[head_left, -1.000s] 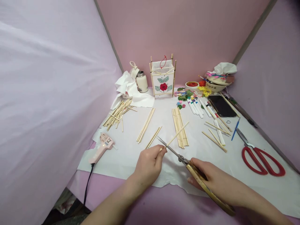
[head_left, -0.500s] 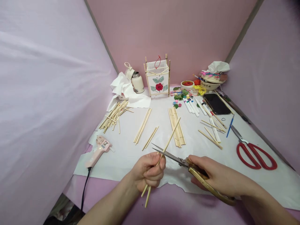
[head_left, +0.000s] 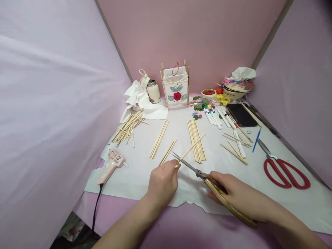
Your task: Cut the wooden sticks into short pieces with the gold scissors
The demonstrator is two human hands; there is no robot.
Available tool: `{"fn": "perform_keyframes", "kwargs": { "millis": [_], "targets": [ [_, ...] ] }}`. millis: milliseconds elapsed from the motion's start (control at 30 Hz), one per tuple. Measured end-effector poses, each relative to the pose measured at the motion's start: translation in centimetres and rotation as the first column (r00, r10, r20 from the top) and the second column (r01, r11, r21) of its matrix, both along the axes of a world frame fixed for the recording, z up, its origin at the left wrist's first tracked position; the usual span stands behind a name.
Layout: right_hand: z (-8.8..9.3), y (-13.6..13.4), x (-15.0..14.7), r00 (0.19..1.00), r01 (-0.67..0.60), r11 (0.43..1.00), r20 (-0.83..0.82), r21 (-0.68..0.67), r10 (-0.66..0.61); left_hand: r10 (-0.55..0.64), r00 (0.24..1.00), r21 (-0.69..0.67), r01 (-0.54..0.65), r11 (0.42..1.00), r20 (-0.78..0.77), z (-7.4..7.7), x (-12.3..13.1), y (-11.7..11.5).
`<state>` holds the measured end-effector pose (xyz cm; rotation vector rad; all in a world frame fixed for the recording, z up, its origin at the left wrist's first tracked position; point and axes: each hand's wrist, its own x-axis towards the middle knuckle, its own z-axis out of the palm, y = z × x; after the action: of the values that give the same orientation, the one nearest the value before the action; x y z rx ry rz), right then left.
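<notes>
My left hand [head_left: 163,181] pinches the near end of a thin bamboo stick [head_left: 191,148] that slants up and to the right above the white paper [head_left: 145,166]. My right hand [head_left: 237,197] grips gold-handled scissors [head_left: 207,180]. Their open blades meet the stick close to my left fingertips. Just beyond lie a neat bundle of sticks [head_left: 196,140], two loose sticks [head_left: 168,151] and another small row of sticks [head_left: 158,138].
A pink glue gun [head_left: 111,166] lies at the left with its cord running off the table. Red scissors [head_left: 284,167] lie at the right. Farther back are a stick pile [head_left: 128,128], markers [head_left: 214,117], a paper lantern [head_left: 175,84], a flask [head_left: 153,91], a black phone [head_left: 242,114] and bowls [head_left: 234,90].
Half a second ago my left fist held the sticks nearly upright with ends poking out below. Now it has turned palm down and the one stick slants right across the scissor blades.
</notes>
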<state>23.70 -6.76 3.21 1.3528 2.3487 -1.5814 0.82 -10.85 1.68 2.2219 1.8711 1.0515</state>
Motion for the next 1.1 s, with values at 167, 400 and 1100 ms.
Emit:
{"fn": "perform_keyframes", "kwargs": {
  "millis": [167,400,1100],
  "targets": [
    [0.4,-0.2,-0.2,1.0,0.017,1.0,-0.002,0.002,-0.017,-0.013,1.0,-0.013,0.013,1.0,-0.006,-0.2,0.3,-0.1],
    [0.4,0.1,0.2,0.999,-0.041,0.998,0.001,0.05,0.041,0.084,0.657,-0.426,0.38,0.821,0.75,1.4,0.0,0.1],
    [-0.2,0.6,-0.2,1.0,-0.024,0.998,-0.018,0.058,0.025,0.149,0.756,-0.431,0.19,0.882,0.637,1.8,-0.3,0.1]
  ]
}}
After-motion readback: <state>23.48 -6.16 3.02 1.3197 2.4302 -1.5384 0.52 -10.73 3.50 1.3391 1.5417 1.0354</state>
